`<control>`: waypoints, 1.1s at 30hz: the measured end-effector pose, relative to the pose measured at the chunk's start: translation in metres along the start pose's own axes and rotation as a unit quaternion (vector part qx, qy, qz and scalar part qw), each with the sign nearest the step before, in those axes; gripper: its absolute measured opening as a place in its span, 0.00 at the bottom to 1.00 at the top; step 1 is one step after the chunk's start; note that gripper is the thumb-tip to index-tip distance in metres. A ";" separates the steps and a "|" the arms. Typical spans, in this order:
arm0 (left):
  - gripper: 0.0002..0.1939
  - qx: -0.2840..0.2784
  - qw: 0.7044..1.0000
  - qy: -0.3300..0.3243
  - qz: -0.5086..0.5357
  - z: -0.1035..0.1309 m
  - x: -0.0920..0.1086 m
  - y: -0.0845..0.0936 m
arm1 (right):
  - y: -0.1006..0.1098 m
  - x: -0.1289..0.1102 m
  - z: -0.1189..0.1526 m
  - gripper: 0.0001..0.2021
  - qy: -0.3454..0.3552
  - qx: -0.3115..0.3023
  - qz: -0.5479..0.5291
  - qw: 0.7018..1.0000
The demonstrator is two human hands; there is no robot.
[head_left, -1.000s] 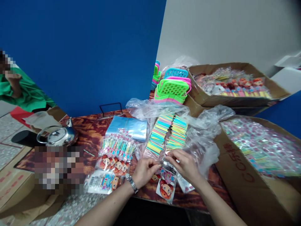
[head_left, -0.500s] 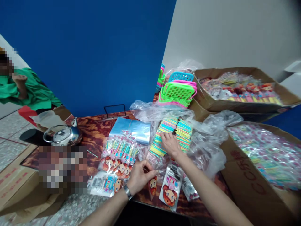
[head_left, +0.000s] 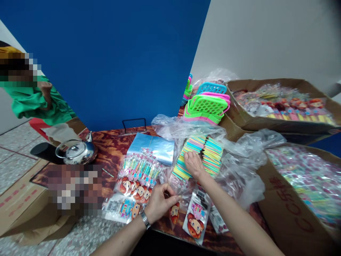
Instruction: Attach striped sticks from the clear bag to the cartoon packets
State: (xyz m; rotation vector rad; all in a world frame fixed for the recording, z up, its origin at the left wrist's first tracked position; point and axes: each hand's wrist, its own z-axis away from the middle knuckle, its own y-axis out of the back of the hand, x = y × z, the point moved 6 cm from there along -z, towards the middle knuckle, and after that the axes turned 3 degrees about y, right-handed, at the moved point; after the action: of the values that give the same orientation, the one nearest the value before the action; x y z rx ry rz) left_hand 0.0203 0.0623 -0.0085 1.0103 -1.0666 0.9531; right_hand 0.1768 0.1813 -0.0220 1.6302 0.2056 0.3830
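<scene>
My left hand point(head_left: 162, 202), with a metal watch on the wrist, has its thumb and fingers closed on a clear printed plastic bag point(head_left: 174, 213) with a red-haired cartoon face. My right hand point(head_left: 193, 165) rests on a large pile of thin coloured sticks point(head_left: 213, 153) in yellow, blue and pink. Its fingers are bent together onto the sticks, and the fingertips are hidden. Below that hand lies a flat printed bag point(head_left: 195, 218), with another bag point(head_left: 218, 218) beside it. Left of my left hand are several filled stick packs point(head_left: 138, 177).
Bluish plastic sheets point(head_left: 151, 147) lie behind the packs. Crumpled clear plastic point(head_left: 239, 177) surrounds the pile. Stacked baskets point(head_left: 206, 106) and cardboard boxes point(head_left: 287, 206) of packs stand right. A metal kettle point(head_left: 77, 153) is left, and a person in green point(head_left: 39, 99) sits beyond.
The whole view has shifted slightly, so most things appear farther right. My right hand has moved a little lower on the pile. My left hand still holds the bag.
</scene>
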 end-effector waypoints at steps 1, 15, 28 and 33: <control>0.12 0.001 1.000 0.002 0.001 0.000 0.001 0.001 | 0.000 0.001 -0.001 0.12 -0.004 0.000 -0.010 1.000; 0.12 0.032 0.997 0.026 0.071 0.001 0.002 0.011 | 0.020 0.014 0.009 0.11 -0.045 0.033 -0.322 0.945; 0.14 0.064 0.991 0.035 0.114 0.009 0.002 0.026 | 0.024 -0.016 0.034 0.08 0.017 -0.039 -0.299 0.953; 0.14 0.076 0.987 0.043 0.136 0.009 0.002 0.031 | 0.003 -0.055 0.059 0.03 0.052 -0.132 -0.185 0.973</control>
State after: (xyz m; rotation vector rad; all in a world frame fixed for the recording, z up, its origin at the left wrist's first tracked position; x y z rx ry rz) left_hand -0.0105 0.0621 0.0007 0.9526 -1.0898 1.3054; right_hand 0.1466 0.1068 -0.0294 1.2781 0.5078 0.1982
